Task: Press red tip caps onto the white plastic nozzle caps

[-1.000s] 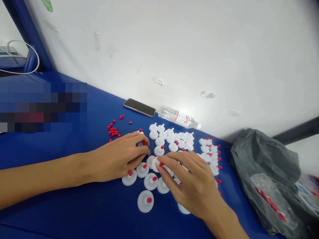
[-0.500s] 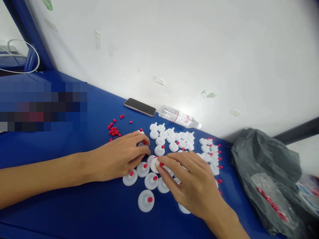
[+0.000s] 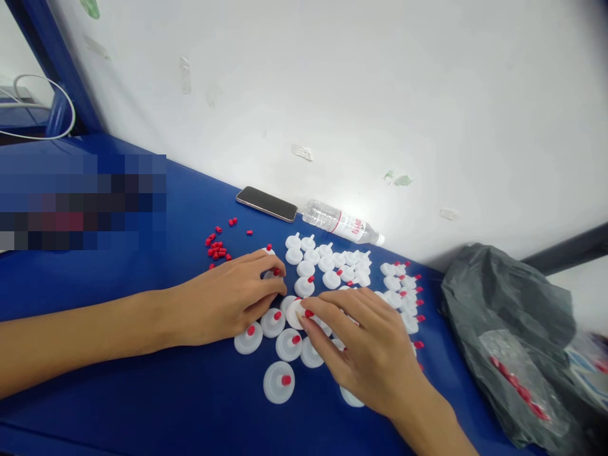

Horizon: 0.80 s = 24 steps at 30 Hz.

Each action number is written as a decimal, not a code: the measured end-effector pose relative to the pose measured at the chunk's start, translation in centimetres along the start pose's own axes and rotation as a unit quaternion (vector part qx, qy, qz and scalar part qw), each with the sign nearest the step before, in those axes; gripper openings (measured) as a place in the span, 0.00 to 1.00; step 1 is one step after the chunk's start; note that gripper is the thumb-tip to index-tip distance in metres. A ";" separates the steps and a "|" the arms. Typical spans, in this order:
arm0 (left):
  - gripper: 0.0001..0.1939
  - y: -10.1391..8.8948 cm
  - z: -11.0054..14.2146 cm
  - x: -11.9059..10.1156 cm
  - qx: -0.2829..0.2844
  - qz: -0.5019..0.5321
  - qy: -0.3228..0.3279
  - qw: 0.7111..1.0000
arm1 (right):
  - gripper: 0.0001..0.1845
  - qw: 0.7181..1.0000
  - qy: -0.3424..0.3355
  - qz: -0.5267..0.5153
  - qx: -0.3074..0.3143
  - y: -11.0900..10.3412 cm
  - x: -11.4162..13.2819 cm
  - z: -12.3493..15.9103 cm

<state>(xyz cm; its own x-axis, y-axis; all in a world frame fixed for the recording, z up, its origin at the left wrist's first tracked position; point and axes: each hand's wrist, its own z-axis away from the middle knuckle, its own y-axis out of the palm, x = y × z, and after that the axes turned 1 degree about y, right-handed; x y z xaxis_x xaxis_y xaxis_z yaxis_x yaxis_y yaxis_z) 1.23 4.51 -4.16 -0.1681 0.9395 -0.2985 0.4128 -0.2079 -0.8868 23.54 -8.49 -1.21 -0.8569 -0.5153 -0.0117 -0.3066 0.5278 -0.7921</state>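
My right hand [image 3: 370,345] pinches a white round spout cap [image 3: 295,315] with a red tip between thumb and forefinger, just above other caps. To its left, my left hand [image 3: 237,291] rests low over the table with curled fingers. Another white spout cap [image 3: 270,275] with a red tip shows through the gap between those fingers; whatever the thumb side grips is hidden. Around both hands lie several red-tipped white caps, one nearest me [image 3: 275,387]. Farther back is a cluster of white caps [image 3: 311,256], mostly without red tips. Small loose red caps [image 3: 216,252] are scattered beyond my left wrist.
A phone [image 3: 266,204] and a clear plastic bottle [image 3: 339,221] lie along the white wall on the blue table [image 3: 166,392]. Rows of red-tipped white caps [image 3: 407,304] stand at right. Beyond them, a dark plastic bag [image 3: 503,297] carries a clear bag of red pieces [image 3: 520,386].
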 end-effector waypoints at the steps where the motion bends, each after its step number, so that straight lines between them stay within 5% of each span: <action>1: 0.17 0.0 0.0 0.0 -0.001 -0.002 0.001 1.000 | 0.04 1.000 0.001 0.000 0.001 0.0 0.0 0.0; 24: 0.15 0.0 -0.1 -0.1 -0.025 0.003 0.005 1.000 | 0.05 1.000 0.000 0.003 0.003 0.0 0.0 0.2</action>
<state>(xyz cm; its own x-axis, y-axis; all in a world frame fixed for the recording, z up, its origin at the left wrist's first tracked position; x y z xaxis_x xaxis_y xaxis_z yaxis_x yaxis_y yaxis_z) 1.32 4.47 -4.11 -0.1562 0.9414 -0.2988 0.4572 -0.1993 -0.8668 23.62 -8.61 -1.27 -0.8584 -0.5127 -0.0163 -0.2998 0.5272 -0.7951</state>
